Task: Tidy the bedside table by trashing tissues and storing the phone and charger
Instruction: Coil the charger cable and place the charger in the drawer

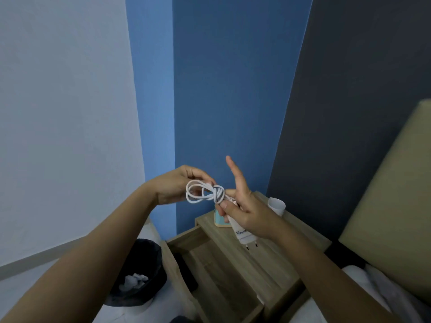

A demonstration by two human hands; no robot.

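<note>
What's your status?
Left hand and right hand both shut on charger, cable coiled. Drawer open. Phone on table.

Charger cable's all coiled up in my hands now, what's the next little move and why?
Probably lower the bundle into the open drawer. The cable is already looped and wrapped, held by the left hand, the right hand grips the plug, and the drawer sits open just below.
</note>
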